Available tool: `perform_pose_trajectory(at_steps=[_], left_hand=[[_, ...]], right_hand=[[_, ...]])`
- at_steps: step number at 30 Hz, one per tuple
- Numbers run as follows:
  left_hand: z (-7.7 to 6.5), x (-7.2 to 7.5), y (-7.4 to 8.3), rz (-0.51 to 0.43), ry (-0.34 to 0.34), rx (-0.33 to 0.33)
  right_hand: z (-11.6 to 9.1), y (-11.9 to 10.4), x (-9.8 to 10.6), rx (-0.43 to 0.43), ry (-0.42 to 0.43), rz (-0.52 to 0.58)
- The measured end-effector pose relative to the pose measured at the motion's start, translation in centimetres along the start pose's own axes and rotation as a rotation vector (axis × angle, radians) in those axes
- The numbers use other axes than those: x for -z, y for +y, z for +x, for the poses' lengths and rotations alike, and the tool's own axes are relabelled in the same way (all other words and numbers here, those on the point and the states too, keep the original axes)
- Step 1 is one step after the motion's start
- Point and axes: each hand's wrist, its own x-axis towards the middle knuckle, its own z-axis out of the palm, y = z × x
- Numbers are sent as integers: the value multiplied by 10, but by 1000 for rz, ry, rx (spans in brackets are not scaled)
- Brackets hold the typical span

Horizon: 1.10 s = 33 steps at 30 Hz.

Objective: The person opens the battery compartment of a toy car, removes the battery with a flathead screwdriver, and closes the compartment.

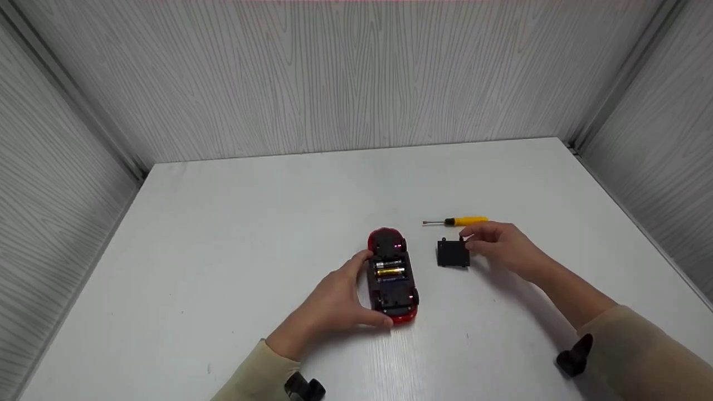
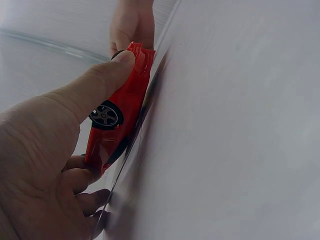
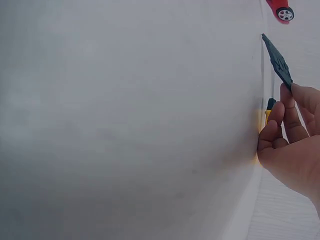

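A red toy car [image 1: 395,294] lies wheels up on the white table, its black underside facing the head camera. Batteries [image 1: 391,272] show in its uncovered compartment. My left hand [image 1: 334,301] grips the car from the left, thumb at the near end and fingers along the side; the left wrist view shows the thumb on the red body [image 2: 131,95]. To the right of the car, my right hand [image 1: 504,250] pinches a black battery cover [image 1: 452,254] by its right edge, between thumb and finger. In the right wrist view the cover [image 3: 278,62] is tilted.
Just beyond the right hand lies a screwdriver [image 1: 469,221] with a yellow handle, its metal shaft pointing left. Wood-grained panels [image 1: 356,78] enclose the table [image 1: 250,223] at the back and on both sides.
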Motion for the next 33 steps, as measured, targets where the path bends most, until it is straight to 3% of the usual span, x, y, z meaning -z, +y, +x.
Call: perform_pose_trajectory(at_steps=[18,33], left_hand=[[-4,2,-1,-1,6,-8],[-6,3,-1,10,10,-22]], right_hand=[[1,-1,-4,-27,-15,-76],[2,1,-6,-23,-9,-72]])
